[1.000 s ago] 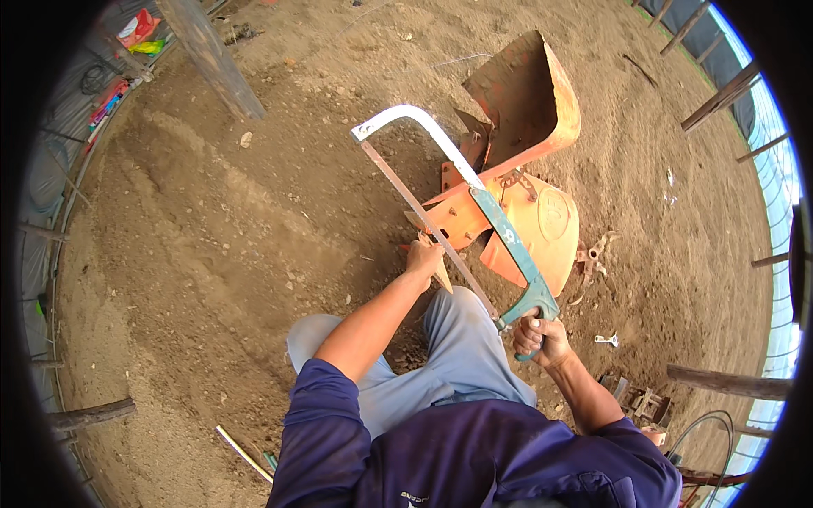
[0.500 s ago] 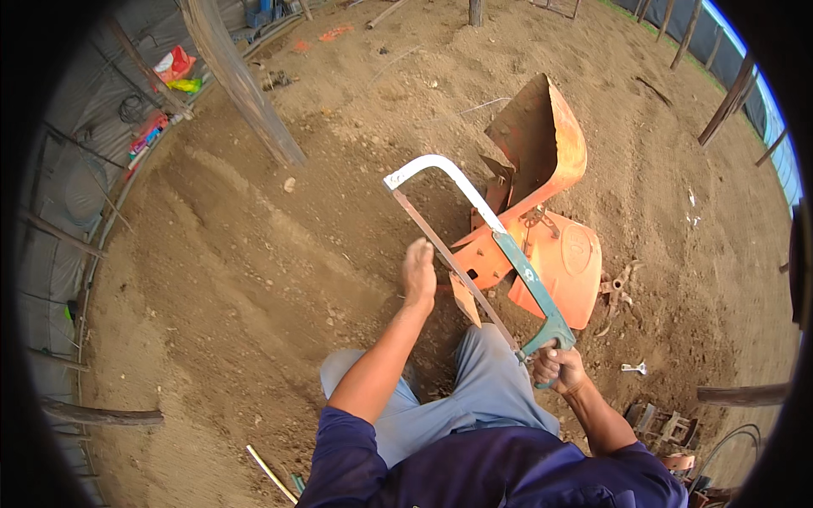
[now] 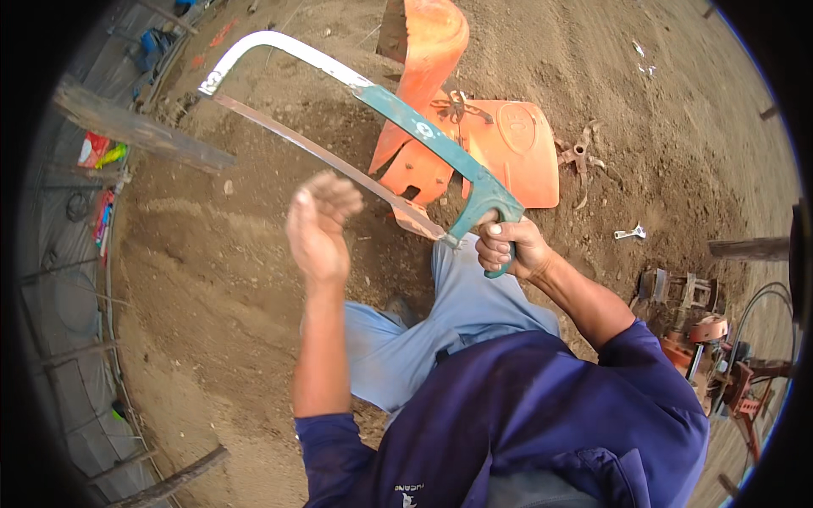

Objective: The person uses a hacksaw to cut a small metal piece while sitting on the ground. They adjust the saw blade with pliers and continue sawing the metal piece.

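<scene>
A hacksaw with a green and white frame and a rusty blade is raised before me, its blade toward my left hand. My right hand is wrapped round its green handle. Just beneath the blade, my left hand is lifted with its fingers apart and holds nothing; the fingers are slightly blurred. Behind the saw lies an orange metal guard with a curved, upright part and a flat, broad part. The blade and frame cross in front of some of it.
A rusty bladed wheel and an adjustable wrench lie on the soil right of the guard. Rusty orange machinery stands at right. A wooden post rises at far left, near colourful bags along the sheeting.
The hacksaw has come up and closer, tipping further left. My left hand has risen and moved left, away from the guard. The whole view has also shifted and turned.
</scene>
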The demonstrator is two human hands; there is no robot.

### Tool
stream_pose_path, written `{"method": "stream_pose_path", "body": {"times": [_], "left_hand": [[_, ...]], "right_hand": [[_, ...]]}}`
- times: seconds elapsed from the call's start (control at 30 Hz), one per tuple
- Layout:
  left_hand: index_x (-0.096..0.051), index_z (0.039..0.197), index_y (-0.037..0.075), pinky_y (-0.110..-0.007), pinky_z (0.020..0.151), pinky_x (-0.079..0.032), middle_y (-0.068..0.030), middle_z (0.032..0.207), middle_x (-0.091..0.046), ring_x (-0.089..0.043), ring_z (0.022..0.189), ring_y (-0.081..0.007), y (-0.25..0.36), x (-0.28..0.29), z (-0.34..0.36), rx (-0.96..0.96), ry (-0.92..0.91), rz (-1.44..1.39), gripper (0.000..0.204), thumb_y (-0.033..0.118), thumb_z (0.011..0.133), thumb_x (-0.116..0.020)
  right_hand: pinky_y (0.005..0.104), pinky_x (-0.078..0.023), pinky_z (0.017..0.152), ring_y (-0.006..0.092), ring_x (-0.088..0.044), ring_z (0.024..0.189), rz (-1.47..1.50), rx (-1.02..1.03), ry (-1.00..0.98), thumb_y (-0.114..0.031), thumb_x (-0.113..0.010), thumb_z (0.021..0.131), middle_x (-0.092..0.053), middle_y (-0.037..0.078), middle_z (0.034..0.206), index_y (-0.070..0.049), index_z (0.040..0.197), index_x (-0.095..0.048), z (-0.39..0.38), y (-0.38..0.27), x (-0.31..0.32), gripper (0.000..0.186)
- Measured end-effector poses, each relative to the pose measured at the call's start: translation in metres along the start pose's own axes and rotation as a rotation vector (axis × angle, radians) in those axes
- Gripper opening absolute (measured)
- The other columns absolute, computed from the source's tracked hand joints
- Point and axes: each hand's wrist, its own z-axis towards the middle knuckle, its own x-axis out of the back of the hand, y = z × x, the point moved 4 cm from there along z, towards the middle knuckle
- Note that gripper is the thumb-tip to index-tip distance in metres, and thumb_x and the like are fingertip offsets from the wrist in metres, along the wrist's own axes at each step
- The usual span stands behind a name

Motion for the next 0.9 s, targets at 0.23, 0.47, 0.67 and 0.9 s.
{"method": "stream_pose_path", "body": {"times": [0.23, 0.47, 0.67, 0.9], "left_hand": [[-0.067, 0.118, -0.002, -0.029, 0.067, -0.057, -0.0103, 0.097, -0.073, -0.066, 0.077, -0.0125, -0.003, -0.063, -0.067, 0.1, -0.153, 0.24, 0.028, 0.022, 0.105, -0.065], [-0.064, 0.087, 0.003, -0.022, 0.054, -0.04, 0.0041, 0.072, -0.06, -0.049, 0.061, -0.0021, 0.005, -0.084, -0.065, -0.001, -0.1, 0.424, 0.024, 0.02, 0.101, -0.076], [-0.061, 0.076, 0.002, -0.026, 0.055, -0.037, 0.0041, 0.066, -0.053, -0.044, 0.064, -0.0036, 0.007, -0.095, -0.062, -0.006, -0.068, 0.615, 0.035, 0.022, 0.1, -0.077], [-0.063, 0.073, -0.004, -0.034, 0.054, -0.041, -0.0027, 0.061, -0.057, -0.051, 0.061, -0.0099, -0.003, -0.097, -0.052, 0.121, -0.077, 0.826, 0.042, 0.028, 0.097, -0.077]], "right_hand": [[0.0315, -0.045, 0.054, 0.012, -0.05, 0.055, 0.054, 0.133, -0.143, -0.017, -0.066, 0.1, -0.049, -0.002, 0.064, -0.009, 0.114, -0.071, 0.021, -0.017, -0.048, 0.017], [0.0308, -0.044, 0.054, 0.0132, -0.05, 0.056, 0.025, 0.177, -0.035, -0.019, -0.064, 0.101, -0.048, -0.001, 0.064, -0.007, 0.105, -0.062, 0.032, -0.019, -0.059, 0.012], [0.0341, -0.05, 0.058, 0.0147, -0.055, 0.061, -0.032, 0.252, -0.071, -0.015, -0.069, 0.099, -0.054, 0.003, 0.069, -0.002, 0.114, -0.066, 0.032, -0.018, -0.057, 0.019], [0.0306, -0.056, 0.066, 0.0141, -0.069, 0.069, -0.839, 0.594, 0.088, -0.022, -0.074, 0.099, -0.072, 0.009, 0.081, 0.003, 0.111, -0.073, 0.023, -0.012, -0.063, 0.028]]}}
